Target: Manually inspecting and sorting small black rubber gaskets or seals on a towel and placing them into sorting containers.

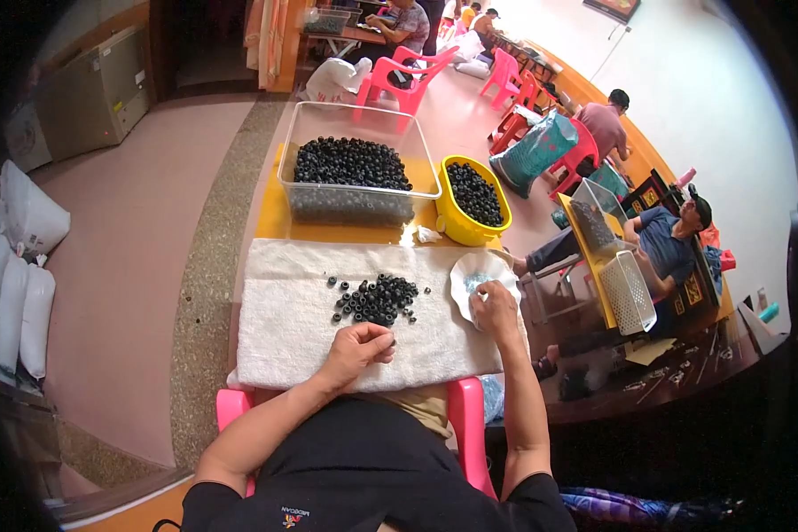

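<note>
A loose pile of small black ring-shaped parts (379, 300) lies on a white towel (284, 346) spread over the table in front of me. Just on the near side of the pile is my left hand (356, 356), its thumb and fingers pinched together; what they hold is too small to make out. My right hand (497, 310) reaches into a white scalloped dish (464, 300) at the towel's right side. Small clear bluish pieces (477, 281) lie in that dish. The right fingertips are drawn together and point down, hiding whatever is between them.
Behind the towel stand a clear plastic bin (350, 206) and a yellow tub (470, 232), both holding many black parts. Crumpled white tissue (428, 235) lies near the tub. Pink chair arms (470, 426) flank me. At right, a person (669, 248) sits by a white perforated basket (629, 293).
</note>
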